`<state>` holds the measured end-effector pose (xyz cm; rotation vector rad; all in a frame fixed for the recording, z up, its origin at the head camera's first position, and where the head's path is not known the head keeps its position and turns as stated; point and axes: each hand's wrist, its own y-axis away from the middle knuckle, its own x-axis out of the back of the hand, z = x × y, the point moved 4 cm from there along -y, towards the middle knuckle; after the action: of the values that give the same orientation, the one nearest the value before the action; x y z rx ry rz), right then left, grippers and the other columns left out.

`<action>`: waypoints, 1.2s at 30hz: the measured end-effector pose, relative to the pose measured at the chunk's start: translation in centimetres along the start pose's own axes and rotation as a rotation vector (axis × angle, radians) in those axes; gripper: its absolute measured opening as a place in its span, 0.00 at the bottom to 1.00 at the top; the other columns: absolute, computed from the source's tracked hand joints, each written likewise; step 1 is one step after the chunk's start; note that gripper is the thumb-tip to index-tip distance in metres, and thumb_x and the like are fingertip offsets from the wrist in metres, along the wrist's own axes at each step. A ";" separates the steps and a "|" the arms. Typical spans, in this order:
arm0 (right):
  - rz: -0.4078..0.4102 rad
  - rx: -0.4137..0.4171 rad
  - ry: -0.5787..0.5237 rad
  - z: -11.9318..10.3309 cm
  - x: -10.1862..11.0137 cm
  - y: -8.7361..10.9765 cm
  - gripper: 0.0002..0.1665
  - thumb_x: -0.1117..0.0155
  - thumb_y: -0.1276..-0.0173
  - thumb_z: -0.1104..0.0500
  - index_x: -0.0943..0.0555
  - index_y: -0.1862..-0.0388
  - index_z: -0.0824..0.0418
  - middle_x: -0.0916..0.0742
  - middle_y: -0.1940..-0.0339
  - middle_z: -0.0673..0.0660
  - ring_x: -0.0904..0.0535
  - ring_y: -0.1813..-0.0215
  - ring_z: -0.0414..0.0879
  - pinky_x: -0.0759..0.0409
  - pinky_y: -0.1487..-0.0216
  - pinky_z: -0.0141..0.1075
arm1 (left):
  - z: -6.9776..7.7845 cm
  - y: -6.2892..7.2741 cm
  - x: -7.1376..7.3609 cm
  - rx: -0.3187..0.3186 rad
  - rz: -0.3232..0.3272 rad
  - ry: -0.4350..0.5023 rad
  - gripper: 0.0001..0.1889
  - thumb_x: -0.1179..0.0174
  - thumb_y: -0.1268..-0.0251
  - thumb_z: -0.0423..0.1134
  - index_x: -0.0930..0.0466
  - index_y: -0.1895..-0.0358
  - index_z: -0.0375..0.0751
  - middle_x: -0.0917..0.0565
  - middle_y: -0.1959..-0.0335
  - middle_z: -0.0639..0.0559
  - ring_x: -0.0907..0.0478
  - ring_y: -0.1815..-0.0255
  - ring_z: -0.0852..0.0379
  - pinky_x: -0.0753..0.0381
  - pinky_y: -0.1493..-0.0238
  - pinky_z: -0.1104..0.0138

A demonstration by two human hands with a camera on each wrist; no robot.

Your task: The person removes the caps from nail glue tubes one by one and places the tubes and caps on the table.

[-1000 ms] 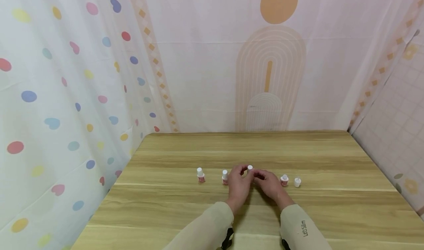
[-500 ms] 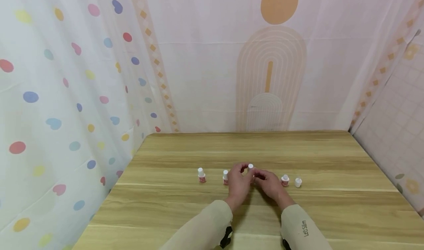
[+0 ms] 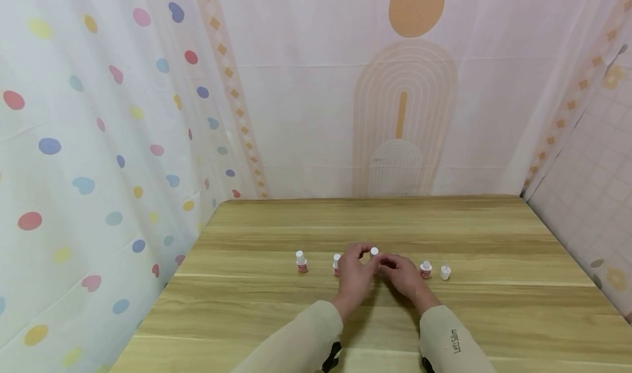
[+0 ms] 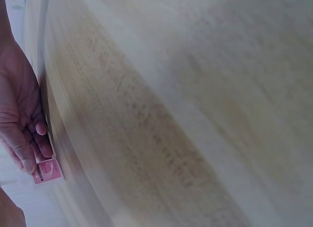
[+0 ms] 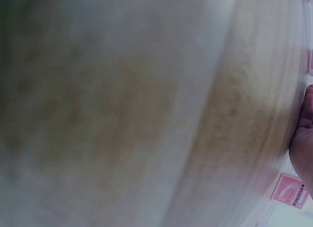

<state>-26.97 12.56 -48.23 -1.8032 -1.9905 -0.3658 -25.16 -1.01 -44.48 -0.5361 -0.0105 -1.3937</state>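
In the head view my left hand (image 3: 356,274) is at the white cap of a small white bottle (image 3: 374,251), its thumb and fingers curled around the cap. My right hand (image 3: 402,277) meets it from the other side. In the left wrist view the right fingers pinch the body of this bottle, whose pink label (image 4: 47,171) faces the camera. The bottle stands upright, with its base close to the table. To the right are a similar bottle without its cap (image 3: 425,270) and a loose white cap (image 3: 446,272) lying upturned.
Two capped bottles stand to the left: one (image 3: 302,262) apart, the other (image 3: 337,265) partly behind the left hand. Everything is on a wooden table (image 3: 276,318). A patterned curtain (image 3: 306,104) hangs behind and along the left.
Both hands stay at the middle bottle with only slight movement. The whole view shifts a little; the other bottles and the loose cap stay in place.
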 end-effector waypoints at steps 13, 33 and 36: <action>-0.006 -0.003 -0.002 -0.4 0.1 0.2 0.09 0.37 0.28 0.62 0.15 0.52 0.62 0.13 0.54 0.56 0.21 0.46 0.53 0.26 0.41 0.51 | 0.0 1.2 0.6 0.016 0.043 -0.019 0.06 0.28 0.40 0.37 0.15 0.62 0.43 0.16 0.59 0.55 0.21 0.53 0.53 0.23 0.51 0.60; 0.007 -0.025 0.002 -0.3 0.0 0.3 0.13 0.35 0.29 0.59 0.16 0.50 0.63 0.14 0.52 0.58 0.22 0.44 0.55 0.27 0.40 0.52 | -1.1 2.2 1.1 0.091 0.116 -0.014 0.07 0.28 0.43 0.35 0.17 0.65 0.41 0.21 0.70 0.54 0.26 0.65 0.59 0.25 0.63 0.67; 0.006 -0.027 0.006 -0.2 0.0 0.3 0.14 0.35 0.29 0.58 0.16 0.48 0.63 0.14 0.50 0.59 0.22 0.42 0.56 0.27 0.40 0.53 | -1.2 2.3 1.2 0.098 0.120 -0.007 0.07 0.29 0.43 0.34 0.18 0.65 0.41 0.21 0.70 0.55 0.26 0.68 0.61 0.25 0.65 0.69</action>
<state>-26.65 12.46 -48.05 -1.8221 -1.9850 -0.3974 -23.13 -2.40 -45.92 -0.4527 -0.0509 -1.2680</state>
